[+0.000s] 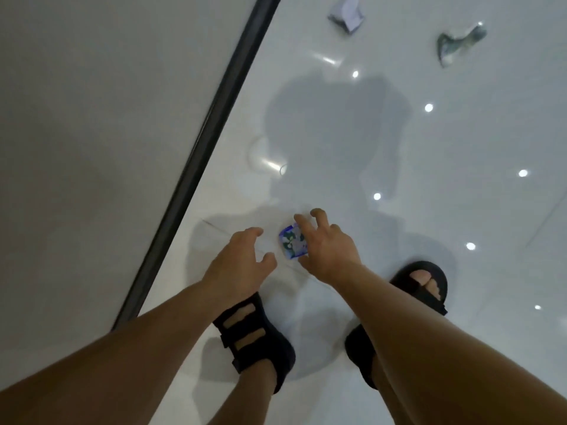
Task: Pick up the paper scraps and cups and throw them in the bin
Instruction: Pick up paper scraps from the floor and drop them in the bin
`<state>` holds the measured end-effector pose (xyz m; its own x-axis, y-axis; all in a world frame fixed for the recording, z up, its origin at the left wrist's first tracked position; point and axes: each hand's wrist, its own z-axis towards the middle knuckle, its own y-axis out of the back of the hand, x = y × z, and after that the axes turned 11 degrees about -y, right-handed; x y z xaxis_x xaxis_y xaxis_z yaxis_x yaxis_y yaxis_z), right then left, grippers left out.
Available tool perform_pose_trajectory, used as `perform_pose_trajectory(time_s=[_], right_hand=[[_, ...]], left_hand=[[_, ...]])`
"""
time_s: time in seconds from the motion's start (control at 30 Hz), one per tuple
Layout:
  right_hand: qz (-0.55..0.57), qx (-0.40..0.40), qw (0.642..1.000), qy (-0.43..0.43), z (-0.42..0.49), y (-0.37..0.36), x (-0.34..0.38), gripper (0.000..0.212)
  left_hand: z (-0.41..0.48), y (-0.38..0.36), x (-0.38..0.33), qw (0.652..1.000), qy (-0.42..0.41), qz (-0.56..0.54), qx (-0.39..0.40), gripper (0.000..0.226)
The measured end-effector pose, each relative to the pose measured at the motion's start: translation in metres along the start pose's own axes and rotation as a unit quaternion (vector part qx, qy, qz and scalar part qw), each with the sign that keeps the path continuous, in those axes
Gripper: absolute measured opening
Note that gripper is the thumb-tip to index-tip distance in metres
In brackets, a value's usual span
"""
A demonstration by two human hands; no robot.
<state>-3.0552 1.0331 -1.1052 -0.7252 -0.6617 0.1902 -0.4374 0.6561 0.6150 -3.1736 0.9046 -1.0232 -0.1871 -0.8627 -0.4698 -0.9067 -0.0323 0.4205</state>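
Observation:
A small blue and white patterned scrap (291,243) lies on the glossy white floor just in front of my feet. My right hand (325,243) reaches down over its right side with fingers spread, not gripping it. Left of the scrap, my left hand (242,256) hovers with loosely curled fingers and holds nothing. A clear plastic cup (266,157) lies on its side farther ahead near the wall. Two crumpled paper scraps lie at the top, one white (346,14) and one greenish grey (458,42). No bin is in view.
A grey wall with a dark baseboard strip (211,124) runs diagonally along the left. My feet in black sandals (254,332) stand on the white floor below my hands. Ceiling lights reflect in the tiles to the right.

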Motion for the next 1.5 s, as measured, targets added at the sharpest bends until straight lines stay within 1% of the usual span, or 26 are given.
perform_pose_trajectory(time_s=[0.1,0.17,0.23,0.3,0.33,0.4,0.47,0.53,0.6,0.67,0.73,0.8,0.87,0.93,1.03,1.23,1.37,1.5], right_hand=[[-0.009,-0.033,0.999,0.018,0.014,-0.026,-0.002,0.058],[0.037,-0.029,0.999,0.007,0.014,-0.030,-0.005,0.041],[0.106,-0.018,0.994,-0.028,0.005,-0.025,-0.008,0.031],[0.164,-0.017,0.986,-0.041,-0.010,-0.008,-0.011,0.029],[0.188,-0.020,0.981,-0.031,-0.019,0.005,-0.012,0.029],[0.226,-0.036,0.974,0.009,-0.038,0.037,-0.014,0.028],[0.242,-0.057,0.967,0.047,-0.056,0.077,-0.019,0.029],[0.257,-0.086,0.960,0.073,-0.072,0.118,-0.025,0.029],[0.273,-0.114,0.951,0.091,-0.086,0.158,-0.034,0.030],[0.278,-0.128,0.946,0.104,-0.097,0.195,-0.047,0.035],[0.271,-0.125,0.950,0.094,-0.105,0.227,-0.062,0.047],[0.244,-0.116,0.961,0.064,-0.109,0.255,-0.079,0.064],[0.189,-0.113,0.974,0.041,-0.107,0.279,-0.095,0.076],[0.111,-0.099,0.989,0.017,-0.100,0.304,-0.107,0.082],[0.050,-0.087,0.995,-0.006,-0.078,0.341,-0.110,0.082],[0.025,-0.082,0.996,0.011,-0.008,0.389,-0.082,0.077],[0.004,-0.086,0.996,0.014,0.063,0.391,-0.064,0.075],[0.005,-0.060,0.998,0.006,0.135,0.366,-0.048,0.076]], left_hand=[[0.010,-0.012,0.022,0.999,-0.003,0.023,0.030,0.062],[0.015,-0.014,0.025,0.999,-0.011,0.027,0.040,0.062],[0.015,-0.012,0.019,0.999,-0.011,0.023,0.042,0.062],[0.013,-0.008,0.000,0.999,-0.011,0.015,0.044,0.063],[0.011,-0.006,-0.013,0.999,-0.013,0.009,0.043,0.064],[0.007,0.002,-0.045,0.999,-0.023,-0.012,0.038,0.065],[0.003,0.013,-0.083,0.998,-0.037,-0.036,0.045,0.062],[-0.002,0.026,-0.123,0.996,-0.056,-0.048,0.055,0.047],[-0.008,0.041,-0.162,0.994,-0.071,-0.070,0.037,0.029],[-0.015,0.054,-0.200,0.992,-0.080,-0.099,0.011,0.018],[-0.021,0.067,-0.233,0.992,-0.086,-0.088,-0.011,0.015],[-0.024,0.083,-0.258,0.993,-0.083,-0.070,-0.040,0.014],[-0.025,0.099,-0.272,0.993,-0.080,-0.044,-0.072,0.012],[-0.023,0.113,-0.281,0.993,-0.063,-0.022,-0.096,0.010],[-0.015,0.127,-0.285,0.993,-0.047,-0.008,-0.104,0.009],[0.033,0.155,-0.274,0.994,-0.037,0.013,-0.100,0.014],[0.078,0.163,-0.256,0.993,-0.043,0.027,-0.106,0.012],[0.126,0.153,-0.228,0.992,-0.037,0.025,-0.119,0.009]])
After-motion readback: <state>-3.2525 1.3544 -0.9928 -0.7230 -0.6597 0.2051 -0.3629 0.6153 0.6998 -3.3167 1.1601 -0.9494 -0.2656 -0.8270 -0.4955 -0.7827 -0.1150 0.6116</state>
